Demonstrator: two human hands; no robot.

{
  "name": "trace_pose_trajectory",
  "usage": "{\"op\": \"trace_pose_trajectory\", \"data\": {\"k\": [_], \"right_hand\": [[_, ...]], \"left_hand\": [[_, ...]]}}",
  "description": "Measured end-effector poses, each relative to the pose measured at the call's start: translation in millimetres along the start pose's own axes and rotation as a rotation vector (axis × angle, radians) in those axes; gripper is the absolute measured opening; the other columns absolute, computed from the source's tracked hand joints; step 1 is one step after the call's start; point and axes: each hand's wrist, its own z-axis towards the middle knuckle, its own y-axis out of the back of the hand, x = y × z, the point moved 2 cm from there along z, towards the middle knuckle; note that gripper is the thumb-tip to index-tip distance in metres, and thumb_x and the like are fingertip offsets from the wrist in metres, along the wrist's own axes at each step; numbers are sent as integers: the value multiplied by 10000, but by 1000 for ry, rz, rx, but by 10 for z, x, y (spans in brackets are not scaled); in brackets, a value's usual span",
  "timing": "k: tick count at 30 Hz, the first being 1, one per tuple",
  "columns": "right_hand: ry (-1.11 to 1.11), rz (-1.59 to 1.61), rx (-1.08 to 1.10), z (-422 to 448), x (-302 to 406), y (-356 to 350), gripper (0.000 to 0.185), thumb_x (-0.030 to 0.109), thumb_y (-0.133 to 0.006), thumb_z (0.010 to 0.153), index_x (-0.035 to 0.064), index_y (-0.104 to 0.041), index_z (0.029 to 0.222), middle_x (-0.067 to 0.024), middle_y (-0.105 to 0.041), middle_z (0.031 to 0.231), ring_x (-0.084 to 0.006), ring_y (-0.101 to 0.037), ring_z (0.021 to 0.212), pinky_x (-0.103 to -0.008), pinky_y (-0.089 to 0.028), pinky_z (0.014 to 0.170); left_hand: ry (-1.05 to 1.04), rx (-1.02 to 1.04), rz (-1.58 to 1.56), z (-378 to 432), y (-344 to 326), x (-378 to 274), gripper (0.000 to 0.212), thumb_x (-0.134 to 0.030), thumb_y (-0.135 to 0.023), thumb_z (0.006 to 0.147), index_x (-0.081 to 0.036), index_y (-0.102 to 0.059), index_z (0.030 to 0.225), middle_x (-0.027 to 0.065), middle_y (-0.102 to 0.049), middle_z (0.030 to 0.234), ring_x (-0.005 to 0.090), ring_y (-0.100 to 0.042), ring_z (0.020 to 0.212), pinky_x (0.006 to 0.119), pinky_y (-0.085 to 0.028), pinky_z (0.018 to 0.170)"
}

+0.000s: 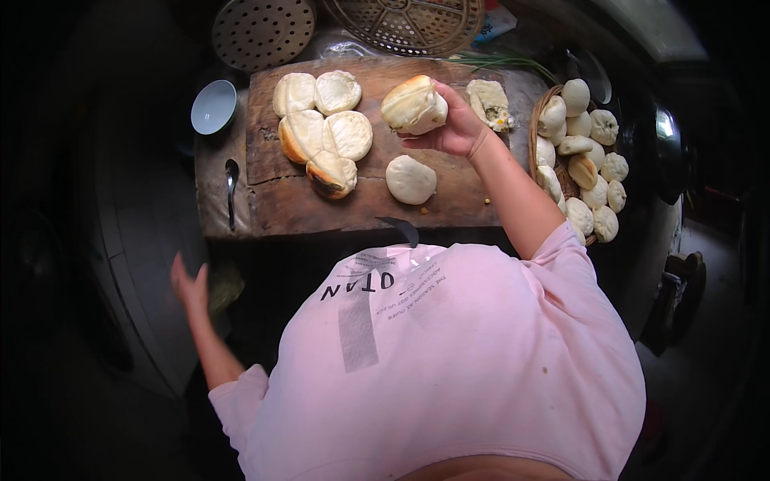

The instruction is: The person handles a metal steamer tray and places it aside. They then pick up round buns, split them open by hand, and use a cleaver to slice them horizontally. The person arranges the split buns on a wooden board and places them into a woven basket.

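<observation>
My right hand is closed around a bun with a browned crust, above the middle of a wooden cutting board. Below it on the board lies a round pale bun. To the left, several buns sit in a touching cluster, some with browned edges. A torn flat piece of bread with filling showing lies to the right of my right hand. My left hand is off the board at the lower left, fingers apart and holding nothing.
A wicker basket piled with pale buns stands at the right. A light blue bowl and a metal spoon are on the left. Behind the board are a perforated metal plate, a round steamer rack and green onions.
</observation>
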Motion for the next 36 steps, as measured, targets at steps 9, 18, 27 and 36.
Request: {"op": "trace_pose_trajectory", "data": {"k": [9, 18, 27, 36], "right_hand": [[-13, 28, 93, 10, -295, -211, 595, 520, -463, 856, 69, -439, 1244, -174, -512, 1194, -334, -545, 1049, -494, -480, 862], [17, 101, 40, -80, -364, -83, 546, 488, -454, 877, 71, -443, 1229, -149, -517, 1185, -291, -552, 1046, -501, -485, 856], [4, 32, -74, -77, -342, -59, 510, 480, -481, 867, 93, -474, 1199, -134, -540, 1151, -282, -559, 1029, -509, -491, 833], [-25, -171, -366, -47, -122, 241, 472, 420, -573, 834, 123, -490, 1192, -96, -553, 1160, -264, -551, 1034, -508, -443, 878]], "left_hand": [[-600, 698, -1174, -867, -110, -3325, 761, -61, -708, 714, -36, -295, 1354, 160, -479, 1216, 144, -609, 764, 257, -498, 687], [-846, 191, -885, -969, -220, -3537, 145, -131, -678, 734, -60, -592, 826, 95, -593, 752, 249, -593, 671, 339, -482, 609], [-980, 44, -718, -961, -122, -3495, 87, -137, -658, 738, -74, -599, 748, 92, -576, 735, 276, -579, 688, 358, -465, 596], [-509, 553, -1264, -671, -33, -2759, 57, -46, -623, 792, 4, -615, 765, 12, -558, 713, 87, -507, 619, 217, -409, 580]]}}
